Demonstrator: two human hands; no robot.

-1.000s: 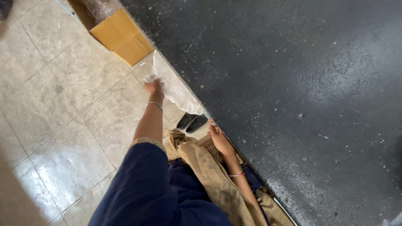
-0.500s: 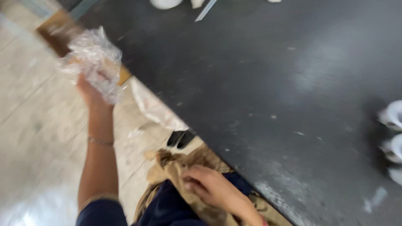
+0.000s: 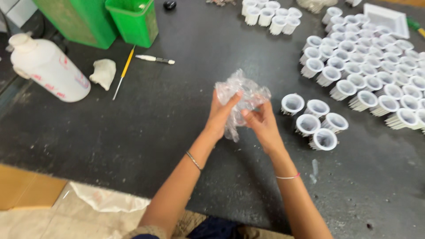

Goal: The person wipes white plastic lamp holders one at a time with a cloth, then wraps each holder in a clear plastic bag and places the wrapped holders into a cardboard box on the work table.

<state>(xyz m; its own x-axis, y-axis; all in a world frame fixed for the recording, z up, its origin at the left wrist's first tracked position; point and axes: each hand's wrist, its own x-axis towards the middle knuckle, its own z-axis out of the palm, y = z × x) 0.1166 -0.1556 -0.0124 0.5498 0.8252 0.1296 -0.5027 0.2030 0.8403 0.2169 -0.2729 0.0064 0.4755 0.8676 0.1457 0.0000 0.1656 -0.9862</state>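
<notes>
A crumpled clear plastic bag [image 3: 242,94] is held above the dark tabletop [image 3: 146,124] by both hands. My left hand [image 3: 221,116] grips its left side with the thumb up against the film. My right hand [image 3: 262,124] pinches its lower right part. Just to the right of my right hand lies a small cluster of white ribbed plastic cups [image 3: 315,121], some on their sides.
Many more white cups [image 3: 372,71] cover the table's right and far side, beside a white tray [image 3: 384,17]. At the left lie a white bottle [image 3: 48,68], a crumpled cloth [image 3: 103,73], a yellow stick [image 3: 123,73] and a pen [image 3: 155,59]. Green bins [image 3: 133,20] stand behind.
The view has swung up from the floor to the tabletop. My left hand brought the plastic bag up from beside the table, and my right hand has joined it on the bag.
</notes>
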